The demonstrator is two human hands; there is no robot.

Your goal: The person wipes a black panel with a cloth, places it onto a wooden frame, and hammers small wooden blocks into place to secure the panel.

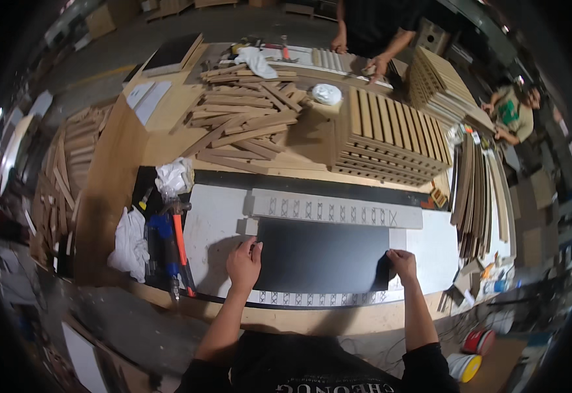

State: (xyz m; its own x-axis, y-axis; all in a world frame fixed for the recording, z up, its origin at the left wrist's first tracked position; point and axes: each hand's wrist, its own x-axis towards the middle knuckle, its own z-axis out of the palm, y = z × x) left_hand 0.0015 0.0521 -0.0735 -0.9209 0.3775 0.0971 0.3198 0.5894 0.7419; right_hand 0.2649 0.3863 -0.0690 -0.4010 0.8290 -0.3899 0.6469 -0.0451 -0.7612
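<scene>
A flat black rectangular panel (322,255) lies in front of me on a white work surface, between two pale strips marked with rows of crossed boxes. At its left edge, my left hand (243,263) pinches the panel near the upper corner, beside a small pale block (252,226). My right hand (402,265) grips the opposite edge, its thumb and fingers closed on the panel. The far marked strip (338,208) runs along the panel's back edge. Only part of the near marked strip (319,299) shows below the panel.
Left of me lie a nail gun (165,239), a hammer with an orange handle (180,242) and white cloths (129,243). Beyond are a heap of wooden slats (247,118) and stacked slatted panels (391,137). A co-worker's hands (379,65) work across the table.
</scene>
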